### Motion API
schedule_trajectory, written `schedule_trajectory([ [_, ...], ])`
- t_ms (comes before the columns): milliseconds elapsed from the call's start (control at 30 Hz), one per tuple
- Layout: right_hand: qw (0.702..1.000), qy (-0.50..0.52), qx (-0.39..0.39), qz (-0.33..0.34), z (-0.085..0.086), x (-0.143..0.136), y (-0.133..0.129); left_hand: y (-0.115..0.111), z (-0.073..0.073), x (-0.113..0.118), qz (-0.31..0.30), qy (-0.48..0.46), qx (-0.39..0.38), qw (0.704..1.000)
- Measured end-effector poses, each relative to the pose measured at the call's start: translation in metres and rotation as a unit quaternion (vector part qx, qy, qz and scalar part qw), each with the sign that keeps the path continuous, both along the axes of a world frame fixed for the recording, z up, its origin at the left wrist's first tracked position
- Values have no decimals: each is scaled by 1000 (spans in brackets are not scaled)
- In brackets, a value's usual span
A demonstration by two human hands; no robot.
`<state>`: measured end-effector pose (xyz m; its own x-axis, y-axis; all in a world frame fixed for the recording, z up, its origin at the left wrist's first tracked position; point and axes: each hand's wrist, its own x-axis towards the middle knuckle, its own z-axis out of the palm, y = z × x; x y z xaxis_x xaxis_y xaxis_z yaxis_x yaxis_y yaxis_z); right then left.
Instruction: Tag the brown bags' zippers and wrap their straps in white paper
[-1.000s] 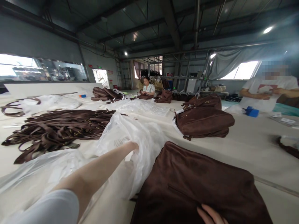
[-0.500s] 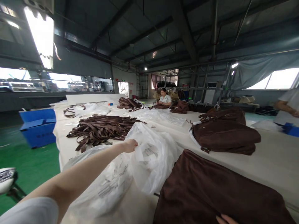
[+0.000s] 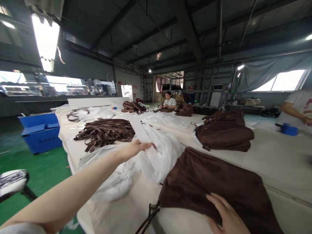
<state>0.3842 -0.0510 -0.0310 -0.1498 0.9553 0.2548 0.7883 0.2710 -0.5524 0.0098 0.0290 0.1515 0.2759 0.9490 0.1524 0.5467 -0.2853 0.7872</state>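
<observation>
The brown bag (image 3: 214, 188) lies flat and unwrapped on the desk (image 3: 280, 162), the right hand (image 3: 225, 216) resting open on it. The left hand (image 3: 134, 149) pinches one plastic bag (image 3: 148, 139) lifted off the heap (image 3: 156, 156) just beside; bagging looks barely begun.

Brown bag (image 3: 214, 182) lies flat (near edge); white plastic bag (image 3: 156, 152) lifted.

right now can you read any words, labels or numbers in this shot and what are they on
None can be read.
Plastic bags under the left hand: dark print, too blurred.
Blue crate: faint marks, too small.
Red signs by the far doorway: too small.
</observation>
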Motion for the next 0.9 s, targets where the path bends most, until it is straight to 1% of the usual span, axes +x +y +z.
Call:
schedule_trajectory([
  [33, 997, 65, -8, 38, 19, -14, -13, -25, -7, 15, -63, -33, -25, 997],
  [67, 987, 133, -40, 76, 35, -28, -25, -49, -16, 31, -128, -42, -57, 989],
  [100, 970, 193, -92, 112, 49, -43, -37, -72, -28, 46, -185, -46, -84, 978],
  [133, 949, 237, -135, 158, 58, -57, -46, -92, -42, 61, -230, -48, -102, 967],
  [167, 927, 264, -179, 197, 63, -69, -54, -109, -56, 73, -243, -57, -107, 962],
  [200, 912, 280, -215, 211, 65, -79, -59, -122, -71, 85, -225, -68, -108, 966],
  [267, 900, 279, -262, 208, 61, -91, -64, -138, -98, 100, -166, -83, -99, 978],
  [300, 899, 274, -281, 195, 58, -94, -65, -143, -108, 105, -134, -87, -90, 983],
  [367, 894, 273, -311, 174, 54, -97, -67, -147, -120, 107, -91, -90, -66, 990],
  [467, 887, 280, -329, 161, 55, -104, -71, -151, -124, 99, -30, -95, -23, 995],
  [533, 884, 280, -341, 158, 55, -113, -77, -154, -123, 93, 52, -122, 7, 991],
  [600, 873, 279, -365, 162, 53, -126, -85, -157, -121, 86, 147, -177, 28, 973],
  [633, 869, 278, -374, 166, 50, -133, -89, -158, -120, 83, 183, -208, 34, 960],
  [667, 866, 272, -383, 171, 47, -139, -93, -158, -119, 80, 205, -236, 38, 949],
  [733, 862, 254, -400, 180, 41, -148, -99, -157, -116, 70, 208, -263, 43, 941],
  [767, 858, 246, -410, 186, 39, -151, -102, -156, -114, 64, 195, -257, 40, 946],
  [833, 846, 231, -436, 202, 36, -152, -106, -154, -110, 48, 145, -202, 17, 968],
  [900, 836, 226, -454, 210, 34, -151, -108, -153, -109, 31, 67, -96, -19, 993],
])
